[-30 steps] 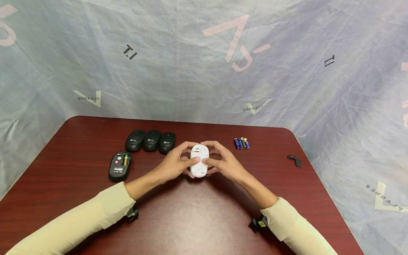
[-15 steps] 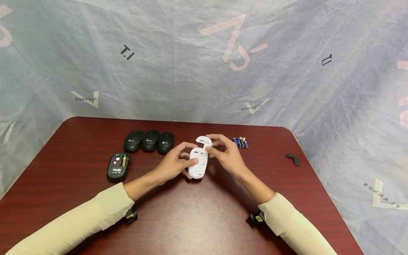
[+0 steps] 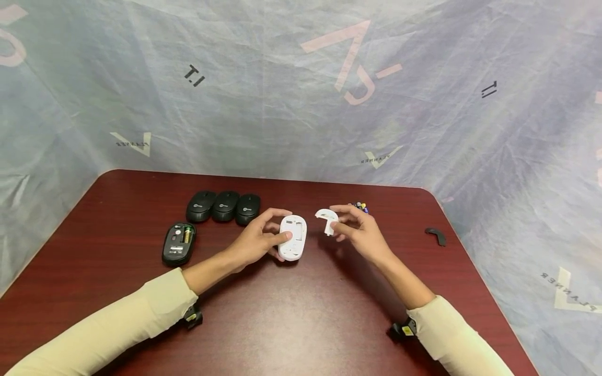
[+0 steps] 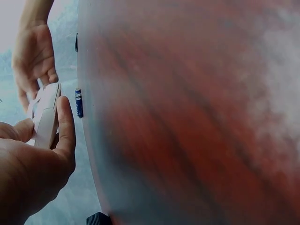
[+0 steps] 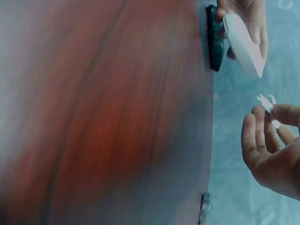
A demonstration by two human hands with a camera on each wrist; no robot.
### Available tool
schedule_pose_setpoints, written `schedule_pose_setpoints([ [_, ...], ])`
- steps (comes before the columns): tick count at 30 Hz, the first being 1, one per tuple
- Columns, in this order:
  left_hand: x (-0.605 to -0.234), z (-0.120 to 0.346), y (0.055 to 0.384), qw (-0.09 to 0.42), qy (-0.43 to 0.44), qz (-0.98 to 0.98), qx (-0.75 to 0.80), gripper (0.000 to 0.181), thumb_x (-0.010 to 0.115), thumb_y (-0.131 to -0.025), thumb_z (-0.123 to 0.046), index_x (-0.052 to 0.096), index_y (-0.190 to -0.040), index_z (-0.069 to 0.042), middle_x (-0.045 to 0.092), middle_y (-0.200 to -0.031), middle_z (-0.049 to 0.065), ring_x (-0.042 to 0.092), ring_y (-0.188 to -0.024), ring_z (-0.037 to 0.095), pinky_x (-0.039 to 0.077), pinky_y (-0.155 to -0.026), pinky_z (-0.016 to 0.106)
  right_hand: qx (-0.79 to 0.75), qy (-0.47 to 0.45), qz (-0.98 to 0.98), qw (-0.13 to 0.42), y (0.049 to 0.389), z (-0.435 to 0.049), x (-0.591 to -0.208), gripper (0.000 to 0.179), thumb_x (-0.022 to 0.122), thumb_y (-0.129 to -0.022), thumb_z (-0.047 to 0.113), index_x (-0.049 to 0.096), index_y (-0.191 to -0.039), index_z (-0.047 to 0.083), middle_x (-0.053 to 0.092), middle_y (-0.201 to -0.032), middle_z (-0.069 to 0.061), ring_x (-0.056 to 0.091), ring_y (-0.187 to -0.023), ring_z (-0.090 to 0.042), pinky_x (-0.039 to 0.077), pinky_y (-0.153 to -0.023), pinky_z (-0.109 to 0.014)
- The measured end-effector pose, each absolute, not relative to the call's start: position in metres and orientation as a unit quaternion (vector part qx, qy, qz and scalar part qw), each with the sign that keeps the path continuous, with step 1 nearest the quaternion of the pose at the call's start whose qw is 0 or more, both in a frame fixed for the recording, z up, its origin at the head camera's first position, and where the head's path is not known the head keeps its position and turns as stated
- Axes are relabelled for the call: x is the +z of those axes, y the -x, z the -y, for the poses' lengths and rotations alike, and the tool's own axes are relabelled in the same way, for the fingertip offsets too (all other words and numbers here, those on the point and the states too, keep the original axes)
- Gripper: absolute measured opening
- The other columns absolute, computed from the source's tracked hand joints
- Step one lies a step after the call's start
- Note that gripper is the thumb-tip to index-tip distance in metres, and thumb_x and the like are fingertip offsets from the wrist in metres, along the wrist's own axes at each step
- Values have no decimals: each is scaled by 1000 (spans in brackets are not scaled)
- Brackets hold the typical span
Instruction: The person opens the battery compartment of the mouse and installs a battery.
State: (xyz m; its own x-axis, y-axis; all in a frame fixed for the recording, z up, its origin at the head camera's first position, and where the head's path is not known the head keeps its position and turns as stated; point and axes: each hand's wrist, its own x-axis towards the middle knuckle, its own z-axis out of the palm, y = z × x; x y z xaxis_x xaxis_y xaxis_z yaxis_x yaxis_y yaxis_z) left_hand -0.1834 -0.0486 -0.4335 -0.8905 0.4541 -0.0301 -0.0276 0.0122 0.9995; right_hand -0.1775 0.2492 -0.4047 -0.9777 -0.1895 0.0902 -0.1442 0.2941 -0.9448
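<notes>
Underside up, a white computer mouse [image 3: 292, 248] is gripped in my left hand [image 3: 256, 240], thumb on its underside and fingers round its side. Its battery slot shows uncovered, with no battery visible inside. To the right, my right hand [image 3: 362, 235] pinches a white battery cover [image 3: 327, 215] between thumb and fingers, apart from the mouse. In the left wrist view the mouse [image 4: 47, 112] is seen edge-on in the left hand. The right wrist view shows the small cover [image 5: 267, 104] at the right fingertips.
Several batteries [image 3: 359, 207] lie behind the right hand, partly hidden by it. A black cover [image 3: 436, 235] rests near the table's right edge. Black mice [image 3: 224, 206] stand in a row at back left. Before them lies an upturned black mouse [image 3: 179, 244] with a battery in its slot.
The white cover has come off the mouse, and my right hand has carried it to the right. My left hand has kept hold of the mouse in nearly the same place.
</notes>
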Motion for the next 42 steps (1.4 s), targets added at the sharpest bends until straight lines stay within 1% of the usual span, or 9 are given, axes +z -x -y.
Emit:
schedule_pose_setpoints([
  [4,-433,50,184,179,-151,-687,688,55,74,-108,-4,54,-159,-10,76,-121,27,79,-84,25,71,-69,40,-564,85,-820,38,176,-272,-409,47,75,-105,0,63,-150,-5,77,-108,-25,76,-85,-14,68,-75,-29],
  [11,-432,52,183,180,-152,-685,689,56,74,-108,-3,53,-160,-9,75,-122,27,79,-84,25,71,-69,41,-533,50,-842,64,173,-316,-410,42,74,-106,2,61,-144,-9,78,-111,-23,76,-86,-12,69,-76,-29],
  [17,-430,51,182,187,-145,-681,692,55,74,-108,-3,55,-159,-13,73,-120,25,79,-84,26,71,-70,42,-500,16,-862,78,172,-359,-410,44,73,-108,8,61,-148,-6,79,-108,-14,75,-89,-13,70,-79,-32],
  [20,-430,51,182,196,-142,-676,696,55,74,-108,-3,55,-158,-15,73,-120,24,80,-85,27,71,-70,42,-484,10,-872,71,174,-383,-410,45,72,-108,6,61,-149,-8,80,-104,-11,75,-87,-12,70,-77,-31],
  [24,-428,50,182,200,-146,-675,695,54,73,-109,-3,56,-158,-14,72,-121,24,79,-86,26,71,-70,41,-474,-2,-878,66,176,-411,-410,46,72,-108,4,61,-150,-11,82,-101,-4,75,-85,-10,69,-75,-30],
  [27,-427,50,183,202,-150,-675,694,54,73,-109,-3,55,-159,-14,72,-121,24,79,-87,26,71,-70,40,-467,-19,-881,75,178,-428,-412,48,71,-109,7,60,-152,-11,82,-102,1,75,-86,-9,69,-76,-29],
  [35,-425,52,183,209,-147,-666,701,54,72,-109,-3,54,-159,-14,73,-122,22,79,-87,26,71,-71,40,-418,-43,-903,89,176,-463,-416,52,71,-110,11,59,-154,-13,80,-100,-7,76,-84,-11,69,-75,-30],
  [42,-426,54,183,214,-139,-665,701,53,71,-110,-3,54,-159,-16,72,-120,22,79,-87,28,71,-72,41,-376,-43,-921,95,173,-474,-406,49,72,-108,6,60,-149,-18,81,-94,-9,74,-78,-9,69,-71,-29],
])
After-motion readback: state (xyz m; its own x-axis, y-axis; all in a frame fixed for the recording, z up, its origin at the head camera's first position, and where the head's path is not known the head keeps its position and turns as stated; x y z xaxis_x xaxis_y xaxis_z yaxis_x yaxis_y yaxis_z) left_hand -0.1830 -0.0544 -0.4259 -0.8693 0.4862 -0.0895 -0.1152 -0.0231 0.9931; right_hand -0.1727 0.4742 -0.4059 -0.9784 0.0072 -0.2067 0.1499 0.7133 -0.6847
